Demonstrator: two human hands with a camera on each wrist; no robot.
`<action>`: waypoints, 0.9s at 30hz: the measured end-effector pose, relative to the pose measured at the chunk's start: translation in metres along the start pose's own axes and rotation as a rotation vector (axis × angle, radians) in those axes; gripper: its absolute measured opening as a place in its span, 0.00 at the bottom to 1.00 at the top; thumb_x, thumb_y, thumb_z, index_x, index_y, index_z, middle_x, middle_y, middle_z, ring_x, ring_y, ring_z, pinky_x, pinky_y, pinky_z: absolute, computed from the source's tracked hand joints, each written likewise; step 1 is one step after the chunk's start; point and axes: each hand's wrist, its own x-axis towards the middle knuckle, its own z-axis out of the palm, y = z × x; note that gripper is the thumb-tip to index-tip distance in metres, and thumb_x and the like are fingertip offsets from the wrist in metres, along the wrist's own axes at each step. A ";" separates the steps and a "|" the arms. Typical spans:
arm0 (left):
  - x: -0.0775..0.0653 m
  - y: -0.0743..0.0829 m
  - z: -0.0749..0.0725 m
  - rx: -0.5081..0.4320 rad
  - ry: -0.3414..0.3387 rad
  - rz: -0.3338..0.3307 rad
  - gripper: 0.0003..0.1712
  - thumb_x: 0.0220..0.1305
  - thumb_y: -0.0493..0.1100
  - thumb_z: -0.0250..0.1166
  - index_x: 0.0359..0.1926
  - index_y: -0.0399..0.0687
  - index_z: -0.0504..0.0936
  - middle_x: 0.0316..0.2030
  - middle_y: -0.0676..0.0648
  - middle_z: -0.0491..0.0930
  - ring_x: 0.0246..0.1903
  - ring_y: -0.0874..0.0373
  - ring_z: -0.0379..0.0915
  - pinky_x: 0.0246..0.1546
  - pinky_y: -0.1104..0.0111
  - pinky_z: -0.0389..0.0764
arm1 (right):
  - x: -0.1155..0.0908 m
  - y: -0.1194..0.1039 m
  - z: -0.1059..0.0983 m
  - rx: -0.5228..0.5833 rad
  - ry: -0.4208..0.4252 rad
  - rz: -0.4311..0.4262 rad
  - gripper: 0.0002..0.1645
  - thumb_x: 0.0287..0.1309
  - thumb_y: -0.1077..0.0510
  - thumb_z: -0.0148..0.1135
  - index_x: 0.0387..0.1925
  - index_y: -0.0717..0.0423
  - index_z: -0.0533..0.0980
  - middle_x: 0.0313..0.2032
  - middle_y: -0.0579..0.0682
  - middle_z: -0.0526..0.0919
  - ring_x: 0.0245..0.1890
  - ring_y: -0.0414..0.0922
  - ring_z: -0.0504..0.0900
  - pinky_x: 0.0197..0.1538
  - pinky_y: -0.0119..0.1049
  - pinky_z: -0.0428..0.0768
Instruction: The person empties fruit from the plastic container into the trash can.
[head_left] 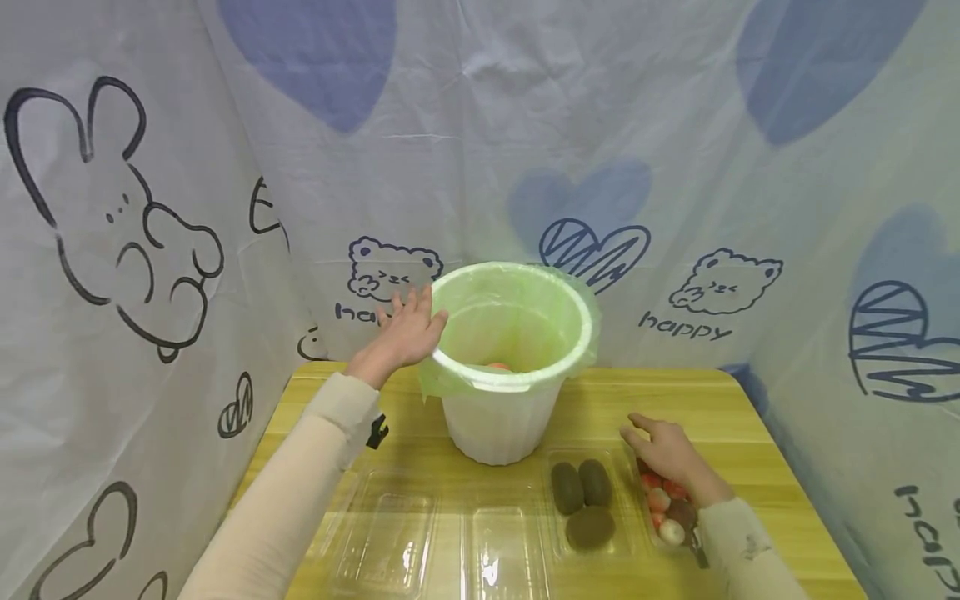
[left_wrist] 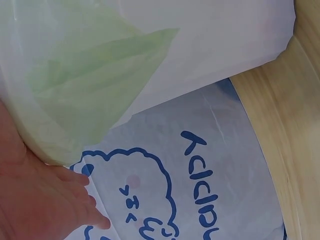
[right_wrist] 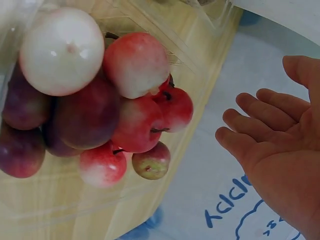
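My left hand (head_left: 408, 329) touches the left rim of a white bucket (head_left: 495, 425), its fingers spread. A thin green bag (left_wrist: 100, 75) lines the bucket and folds over its rim. Deep inside, part of an orange-red round thing (head_left: 499, 366) shows. My right hand (head_left: 671, 454) hovers over a transparent plastic box of mixed fruit, fingers extended and holding nothing. That box has small red apples (right_wrist: 137, 65), dark purple plums (right_wrist: 85, 112) and a whitish round fruit (right_wrist: 62, 50). Some of the fruit hides under my right hand in the head view.
Left of the fruit box, another transparent box holds three brown oval fruits (head_left: 589, 527), probably kiwis. Two more transparent trays (head_left: 390, 533) lie at the front left. A small black object (head_left: 378, 431) sits beside my left forearm. Printed cloth (head_left: 480, 167) surrounds the wooden table (head_left: 600, 417).
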 end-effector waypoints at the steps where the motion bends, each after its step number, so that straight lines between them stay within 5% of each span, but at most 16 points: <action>1: 0.000 0.000 0.000 0.000 0.000 0.000 0.44 0.83 0.62 0.32 0.85 0.41 0.34 0.83 0.30 0.31 0.81 0.28 0.18 0.76 0.31 0.20 | -0.001 0.001 0.000 0.001 0.001 0.006 0.36 0.78 0.47 0.54 0.70 0.74 0.70 0.64 0.73 0.79 0.63 0.71 0.79 0.66 0.65 0.78; 8: 0.003 -0.002 0.000 0.001 0.004 0.008 0.43 0.84 0.60 0.33 0.85 0.40 0.34 0.83 0.29 0.32 0.81 0.28 0.18 0.76 0.29 0.20 | -0.009 0.015 0.001 0.007 -0.010 0.083 0.37 0.80 0.46 0.52 0.73 0.74 0.66 0.66 0.75 0.76 0.65 0.74 0.75 0.66 0.68 0.77; 14: 0.003 -0.003 0.000 -0.012 0.002 0.011 0.42 0.84 0.59 0.34 0.85 0.41 0.33 0.83 0.28 0.32 0.81 0.28 0.18 0.76 0.30 0.21 | -0.018 0.039 0.002 -0.026 0.020 0.121 0.39 0.81 0.47 0.49 0.74 0.77 0.62 0.62 0.78 0.78 0.57 0.71 0.82 0.62 0.67 0.80; 27: 0.003 -0.004 -0.006 -0.020 -0.002 0.011 0.43 0.83 0.61 0.32 0.85 0.42 0.33 0.83 0.29 0.31 0.81 0.29 0.19 0.77 0.33 0.21 | -0.042 0.072 0.000 -0.063 0.070 0.209 0.36 0.72 0.61 0.49 0.69 0.89 0.57 0.60 0.87 0.71 0.60 0.80 0.75 0.62 0.70 0.78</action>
